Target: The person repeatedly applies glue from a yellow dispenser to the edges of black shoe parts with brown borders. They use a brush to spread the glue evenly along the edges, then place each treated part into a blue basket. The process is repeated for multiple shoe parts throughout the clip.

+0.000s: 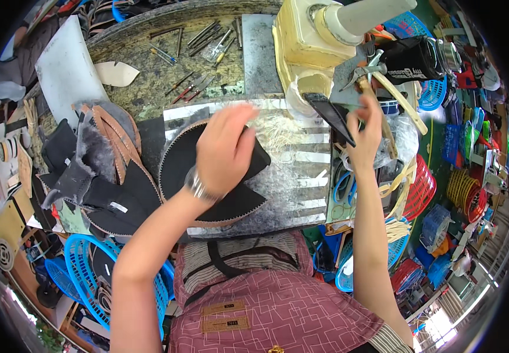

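My left hand (225, 147), a metal-banded watch at its wrist, is over a black shoe-upper-like piece (187, 167) with a zigzag-cut edge. Its fingers are stretched out, the tips blurred, and nothing shows in them. On the right, my right hand (367, 129) has its fingers loosely bent and apart, with no held thing visible. Just left of it a flat black strip (332, 115) slants down from a cream, residue-coated container (310, 41). Beside and partly behind that hand lies a hammer (367, 72) with a wooden handle; whether the fingers touch it I cannot tell.
More black zigzag-edged pieces (122, 203) are heaped at left. Punches, pens and red-handled pliers (193, 91) lie at the back of the worn bench. A blue basket (81, 265) stands low left; red baskets (422, 191) are at right. Pale shavings (281, 132) cover the striped work surface.
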A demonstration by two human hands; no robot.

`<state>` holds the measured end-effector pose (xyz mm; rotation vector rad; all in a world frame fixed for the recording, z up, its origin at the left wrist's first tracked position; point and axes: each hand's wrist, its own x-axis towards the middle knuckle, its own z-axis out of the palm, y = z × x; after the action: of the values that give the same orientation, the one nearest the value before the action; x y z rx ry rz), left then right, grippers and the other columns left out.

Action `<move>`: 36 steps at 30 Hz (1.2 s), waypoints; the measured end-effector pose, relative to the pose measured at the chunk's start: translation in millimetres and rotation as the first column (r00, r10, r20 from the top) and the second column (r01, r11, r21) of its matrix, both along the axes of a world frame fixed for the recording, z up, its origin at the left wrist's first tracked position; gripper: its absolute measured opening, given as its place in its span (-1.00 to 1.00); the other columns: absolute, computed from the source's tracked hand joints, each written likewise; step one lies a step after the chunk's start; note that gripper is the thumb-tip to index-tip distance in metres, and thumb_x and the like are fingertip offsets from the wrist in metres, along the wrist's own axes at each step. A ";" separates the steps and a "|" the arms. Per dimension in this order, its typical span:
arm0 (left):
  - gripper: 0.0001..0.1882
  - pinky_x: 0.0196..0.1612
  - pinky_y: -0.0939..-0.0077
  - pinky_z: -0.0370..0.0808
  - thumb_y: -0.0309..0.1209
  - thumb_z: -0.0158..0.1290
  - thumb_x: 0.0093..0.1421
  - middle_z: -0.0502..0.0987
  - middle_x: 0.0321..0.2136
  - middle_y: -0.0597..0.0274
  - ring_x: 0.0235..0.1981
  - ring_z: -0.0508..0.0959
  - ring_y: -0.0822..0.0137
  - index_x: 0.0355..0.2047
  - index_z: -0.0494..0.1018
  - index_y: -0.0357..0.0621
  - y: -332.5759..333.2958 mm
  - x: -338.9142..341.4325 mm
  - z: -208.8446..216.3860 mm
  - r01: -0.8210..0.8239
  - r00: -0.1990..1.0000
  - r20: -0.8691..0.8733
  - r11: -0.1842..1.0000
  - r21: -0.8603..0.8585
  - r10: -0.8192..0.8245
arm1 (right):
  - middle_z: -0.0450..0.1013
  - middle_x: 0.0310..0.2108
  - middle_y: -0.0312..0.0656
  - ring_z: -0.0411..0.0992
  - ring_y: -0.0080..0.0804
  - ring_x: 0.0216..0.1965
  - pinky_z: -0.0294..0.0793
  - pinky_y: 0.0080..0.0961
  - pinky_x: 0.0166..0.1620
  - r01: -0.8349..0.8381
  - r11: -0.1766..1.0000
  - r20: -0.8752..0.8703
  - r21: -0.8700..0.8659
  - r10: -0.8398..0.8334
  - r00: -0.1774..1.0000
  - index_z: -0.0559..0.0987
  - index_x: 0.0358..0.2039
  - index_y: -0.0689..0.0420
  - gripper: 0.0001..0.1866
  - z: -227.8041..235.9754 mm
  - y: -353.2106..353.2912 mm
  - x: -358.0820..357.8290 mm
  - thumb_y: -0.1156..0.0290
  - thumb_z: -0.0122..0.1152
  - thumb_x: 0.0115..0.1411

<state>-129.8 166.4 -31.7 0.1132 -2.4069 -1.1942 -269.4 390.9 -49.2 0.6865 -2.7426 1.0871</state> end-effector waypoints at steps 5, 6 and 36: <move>-0.48 0.05 0.23 0.23 -0.37 0.12 -0.08 0.30 -0.02 0.07 0.03 0.28 0.12 -0.06 0.30 -0.17 -2.3 60.2 -19.2 0.394 0.900 0.319 0.867 -0.304 -0.297 | 0.45 -0.30 -0.12 0.43 -0.31 -0.28 0.40 -0.53 -0.23 -0.457 0.886 -0.137 0.079 0.464 0.875 0.50 -0.26 0.20 -0.69 11.8 -7.3 -0.5 0.62 0.20 -0.10; -0.43 0.08 0.21 0.18 -0.30 0.12 -0.07 0.25 0.03 0.08 0.07 0.23 0.13 -0.02 0.27 -0.15 -4.8 63.3 -25.4 0.426 0.874 0.395 0.839 -0.340 -0.284 | 0.46 -0.36 -0.13 0.44 -0.33 -0.32 0.40 -0.56 -0.24 -0.359 0.929 -0.056 -0.090 0.355 0.933 0.51 -0.29 0.22 -0.74 23.7 -13.9 -1.5 0.62 0.19 -0.08; -0.33 0.11 0.00 0.07 -0.14 0.11 -0.10 0.24 0.05 0.10 0.11 0.19 0.16 0.03 0.22 -0.10 -23.7 71.5 -57.9 0.437 0.890 0.302 0.824 -0.360 -0.340 | 0.38 -0.66 -0.27 0.37 -0.56 -0.65 0.37 -0.62 -0.53 -0.491 0.868 0.236 -0.077 0.495 0.836 0.41 -0.57 0.16 -0.71 4.1 -123.4 27.3 0.27 0.30 -0.13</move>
<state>-58.3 142.8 -89.6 -0.4276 -2.9328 -0.8142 -242.1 267.5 -45.1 1.4073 -2.8292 1.3652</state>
